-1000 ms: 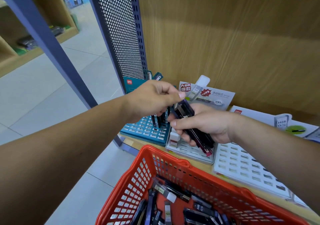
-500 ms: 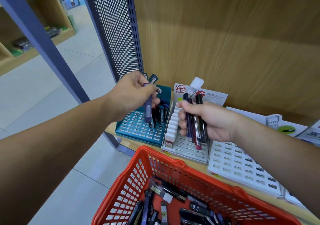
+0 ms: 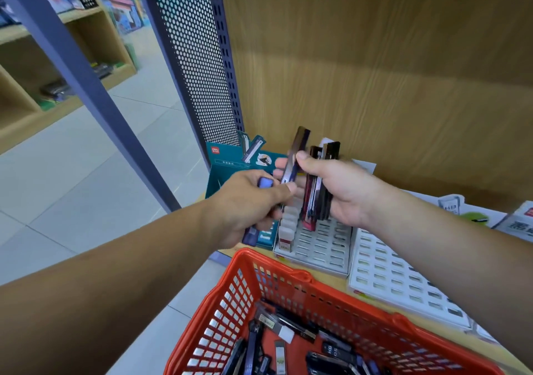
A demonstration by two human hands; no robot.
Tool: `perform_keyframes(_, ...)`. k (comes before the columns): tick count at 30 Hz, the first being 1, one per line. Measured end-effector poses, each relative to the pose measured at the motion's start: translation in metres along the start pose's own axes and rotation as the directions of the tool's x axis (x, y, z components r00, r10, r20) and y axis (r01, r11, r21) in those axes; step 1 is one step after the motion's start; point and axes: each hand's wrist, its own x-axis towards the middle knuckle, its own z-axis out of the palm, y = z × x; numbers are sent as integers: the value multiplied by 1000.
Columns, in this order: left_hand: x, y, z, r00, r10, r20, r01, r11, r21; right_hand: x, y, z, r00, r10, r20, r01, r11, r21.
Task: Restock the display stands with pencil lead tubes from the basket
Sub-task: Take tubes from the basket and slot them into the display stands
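My right hand (image 3: 346, 193) grips a bundle of dark pencil lead tubes (image 3: 317, 190) upright above the grey display stand (image 3: 320, 247). Its thumb pinches one purple tube (image 3: 298, 146) that sticks up out of the bundle. My left hand (image 3: 248, 204) holds a blue-purple tube (image 3: 264, 183) in its curled fingers, and its fingertips meet the raised tube's lower end. The teal display stand (image 3: 223, 170) is mostly hidden behind my left hand. A red basket (image 3: 291, 281) below holds several loose tubes (image 3: 277, 348).
A row of white-capped tubes (image 3: 287, 224) fills the grey stand's left column. A white slotted stand (image 3: 403, 276) lies to the right on the wooden shelf. A perforated metal panel (image 3: 196, 57) and a blue post (image 3: 95, 86) stand on the left.
My left hand has come back from the teal stand to the right hand, still holding a purple tube. The right hand has risen, and one tube now sticks up from its bundle.
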Motion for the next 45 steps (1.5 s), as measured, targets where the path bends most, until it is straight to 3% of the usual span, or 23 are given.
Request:
perform_keyframes(2, 0, 7, -10, 994, 19, -108, -20, 1000, -2, 0, 2, 2, 983, -94, -158, 58, 975, -217)
perform_keyframes(4, -2, 10, -24, 969, 100, -224, -70, 988, 138, 1, 3, 0, 949, -178, -260, 84, 938, -335)
perform_keyframes(10, -11, 11, -57, 891, 335, -308, -226, 914, 338, 0, -4, 3, 995, 8, -104, -35, 963, -266)
perform_keyframes(13, -5, 6, -64, 873, 443, -206, -273, 792, 546, 1, 1, 1, 997, 32, -72, -54, 944, -326)
perform_keyframes(16, 7, -5, -58, 874, 484, -44, -295, 600, 743, 1, 7, -7, 992, 108, -63, -124, 923, -363)
perform_keyframes(18, 19, -10, -52, 867, 495, 50, -327, 491, 808, 0, 7, -13, 977, 207, -50, -211, 907, -364)
perform_keyframes(21, 35, -17, -47, 866, 477, 147, -365, 405, 838, 0, 7, -21, 957, 291, -12, -280, 911, -303)
perform_keyframes(27, 47, -21, -45, 875, 440, 201, -378, 363, 852, 10, 12, -28, 961, 275, 16, -270, 951, -152)
perform_keyframes(36, 47, -21, -42, 869, 416, 270, -410, 298, 862, 6, 6, -29, 966, 228, 124, -212, 968, -133)
perform_keyframes(41, 49, -18, -34, 875, 393, 283, -397, 249, 884, 4, 10, -29, 980, 189, 59, -177, 970, -169)
perform_keyframes(45, 52, -21, -29, 871, 382, 309, -403, 195, 894, 5, 11, -24, 994, 101, -47, -104, 992, -68)
